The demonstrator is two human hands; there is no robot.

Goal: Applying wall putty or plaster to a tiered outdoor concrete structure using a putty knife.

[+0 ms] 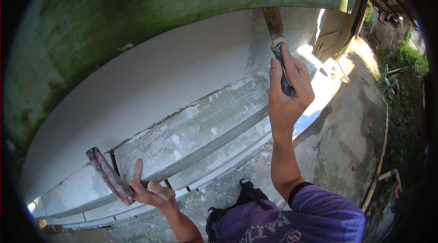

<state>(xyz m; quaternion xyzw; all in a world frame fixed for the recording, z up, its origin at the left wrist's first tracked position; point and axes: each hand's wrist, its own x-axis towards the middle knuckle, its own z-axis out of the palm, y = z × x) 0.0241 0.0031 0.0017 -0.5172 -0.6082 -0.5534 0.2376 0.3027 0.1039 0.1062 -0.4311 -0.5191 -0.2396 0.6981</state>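
Note:
My right hand (290, 78) grips the dark handle of a scraper (274, 24), whose wide, stained brown blade reaches up against the pale wall (159, 69) just under a mossy green overhang. My left hand (153, 193) holds one end of a long, narrow, purplish-grey stained tool (107, 174), with the index finger stretched onto the face of a ledge (196, 124) along the wall's base. That ledge is patched with flaking white and green coating. A thin dark bar (114, 161) shows behind the tool; what it is, I cannot tell.
The green overhang (137, 1) curves across the top. A lower step (214, 156) runs under the ledge. My feet stand on stained concrete (346, 142), which continues to the right toward a sunlit doorway. Pipes (383, 174) and plants (406, 60) line the right edge.

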